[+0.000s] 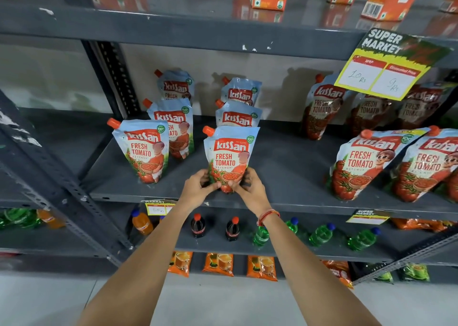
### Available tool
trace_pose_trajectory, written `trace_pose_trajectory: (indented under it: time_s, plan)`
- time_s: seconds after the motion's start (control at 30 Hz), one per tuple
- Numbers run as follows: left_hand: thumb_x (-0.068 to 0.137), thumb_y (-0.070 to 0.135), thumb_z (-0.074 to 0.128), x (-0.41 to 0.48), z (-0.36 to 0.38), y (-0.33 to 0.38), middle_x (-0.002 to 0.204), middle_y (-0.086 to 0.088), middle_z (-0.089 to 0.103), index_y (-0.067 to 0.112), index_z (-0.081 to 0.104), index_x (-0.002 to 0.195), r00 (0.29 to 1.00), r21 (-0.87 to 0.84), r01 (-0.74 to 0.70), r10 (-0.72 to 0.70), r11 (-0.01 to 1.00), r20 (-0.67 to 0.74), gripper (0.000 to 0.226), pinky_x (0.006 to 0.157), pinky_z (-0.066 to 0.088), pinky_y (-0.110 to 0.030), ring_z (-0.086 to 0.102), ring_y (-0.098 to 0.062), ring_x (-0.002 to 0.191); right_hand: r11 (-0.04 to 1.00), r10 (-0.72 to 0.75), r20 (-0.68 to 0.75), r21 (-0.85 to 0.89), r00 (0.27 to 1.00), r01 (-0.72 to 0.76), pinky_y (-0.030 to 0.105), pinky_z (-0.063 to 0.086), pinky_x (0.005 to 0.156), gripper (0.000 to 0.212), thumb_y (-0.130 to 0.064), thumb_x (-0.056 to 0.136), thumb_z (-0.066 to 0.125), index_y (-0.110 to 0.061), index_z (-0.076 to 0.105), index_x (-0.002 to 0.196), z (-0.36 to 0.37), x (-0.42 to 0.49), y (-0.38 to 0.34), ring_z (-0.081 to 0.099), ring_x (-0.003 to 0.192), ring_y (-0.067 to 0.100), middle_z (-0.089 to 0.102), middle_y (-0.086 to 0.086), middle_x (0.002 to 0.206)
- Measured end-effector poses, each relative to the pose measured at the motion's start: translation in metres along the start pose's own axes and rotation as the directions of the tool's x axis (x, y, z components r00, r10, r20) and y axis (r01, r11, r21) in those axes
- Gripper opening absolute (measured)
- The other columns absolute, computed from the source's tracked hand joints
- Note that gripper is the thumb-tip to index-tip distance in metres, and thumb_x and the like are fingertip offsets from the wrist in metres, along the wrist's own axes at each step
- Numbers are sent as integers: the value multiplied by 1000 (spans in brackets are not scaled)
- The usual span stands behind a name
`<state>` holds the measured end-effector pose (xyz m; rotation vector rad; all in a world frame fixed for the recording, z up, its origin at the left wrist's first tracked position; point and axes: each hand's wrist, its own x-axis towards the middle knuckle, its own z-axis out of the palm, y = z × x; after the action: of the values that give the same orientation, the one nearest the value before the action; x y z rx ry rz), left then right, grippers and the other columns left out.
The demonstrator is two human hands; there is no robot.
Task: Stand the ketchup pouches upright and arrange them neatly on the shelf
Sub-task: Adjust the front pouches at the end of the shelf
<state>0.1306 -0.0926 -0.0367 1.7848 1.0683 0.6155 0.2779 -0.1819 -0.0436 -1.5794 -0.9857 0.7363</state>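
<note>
On the grey shelf (pixel 285 167), everything can be placed from the ketchup pouch (pixel 229 157) being held near the front edge, about mid-shelf. Well to its left stands a file of three upright pouches, the front one (pixel 142 152) nearest the edge and two more tucked behind it toward the back wall. The left hand (pixel 198 186) grips the held pouch's lower left corner, fingers curled round the bottom, thumb pressed to the front. The pouch stands upright, its base on the shelf, orange cap at the top left; two more upright pouches (pixel 238 117) line up directly behind it. The right hand (pixel 247 184), a red thread band on its wrist, clasps the lower right corner the same way. Farther right, well apart, two pouches (pixel 359 167) lean back at the front edge, with darker, shadowed ones (pixel 322 110) behind them under a hanging yellow price tag (pixel 381 77).
</note>
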Motion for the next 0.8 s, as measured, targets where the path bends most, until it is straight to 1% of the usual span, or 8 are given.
trace_pose_trajectory:
  time_s: [0.1,0.17,0.27,0.4,0.5,0.67,0.73,0.8]
  plan:
    - [78,21,72,-6,-1,4,122,-14,62,5,51,125,1000,6,6,-6,1000,-19,54,95,43,-28,59,-24,113,999,-28,-71,13,997,29,4,47,77,47,-21,78,75,-24,47,116,3,-8,0,57,97,-6,58,-18,104]
    - [79,16,71,-11,-8,6,120,-13,63,5,51,126,998,-60,-4,0,998,-68,52,93,45,-25,60,-22,108,998,-25,-225,44,974,36,4,46,76,47,-19,77,76,-19,50,116,9,-17,0,57,97,-2,57,-11,107]
    - [82,16,67,-25,-33,0,105,-5,69,11,62,112,953,-152,-80,31,985,-300,31,81,48,-9,65,-12,92,993,-54,-418,70,907,91,10,50,71,32,-13,78,74,-30,53,94,29,-34,-2,62,88,13,59,-3,98]
    - [83,20,65,-44,-76,-21,88,-4,69,17,64,92,721,-145,-167,21,975,-692,9,68,49,-8,62,-1,74,988,-154,-289,-23,945,154,31,53,71,18,-23,83,69,-26,55,94,67,-44,-10,60,86,18,58,0,95]
    - [82,26,67,-41,-108,-44,99,-6,61,12,57,104,597,-216,-136,-93,967,-797,28,79,49,-26,57,-4,80,970,-208,-73,-144,975,196,36,54,80,26,-28,87,64,-15,57,108,93,-37,-18,57,94,15,56,1,106]
    - [89,13,55,-12,-141,-76,145,-8,36,17,31,140,826,-437,41,-276,899,-491,56,108,32,-32,40,-21,130,943,-173,154,-258,973,209,42,44,101,53,-26,87,64,-14,43,133,130,-8,-29,48,121,22,46,8,130]
    - [89,11,49,-1,-147,-80,142,-3,39,20,26,143,897,-427,95,-263,899,-355,59,109,32,-33,40,-20,130,969,-94,198,-208,976,136,45,39,108,65,-24,85,67,-14,34,141,138,6,-31,42,130,25,39,11,140]
    - [88,11,48,5,-150,-79,128,5,51,25,34,137,953,-405,112,-214,908,-216,53,98,36,-24,48,-12,119,987,-26,224,-146,974,60,49,36,110,76,-22,83,70,-15,26,145,144,18,-33,36,136,28,31,14,149]
